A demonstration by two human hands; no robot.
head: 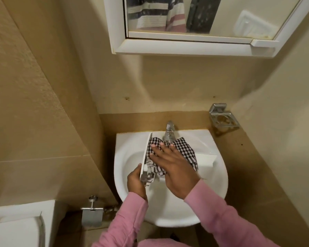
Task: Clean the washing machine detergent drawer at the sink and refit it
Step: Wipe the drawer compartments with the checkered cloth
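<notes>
The white detergent drawer (206,158) lies across the white sink (168,211), its far end under the chrome tap (169,132). My left hand (136,180) grips the drawer's near left corner. A black-and-white checked cloth (185,148) is stuffed into the drawer. My right hand (175,165) presses flat on the cloth with fingers spread and straight. Most of the drawer's inside is hidden under the cloth and hand.
A mirrored cabinet (185,45) hangs above the sink. A metal tumbler holder (222,117) is fixed to the wall at the right. Low on the left are a toilet cistern (20,225) and a metal paper holder (92,214). Tan walls close in on both sides.
</notes>
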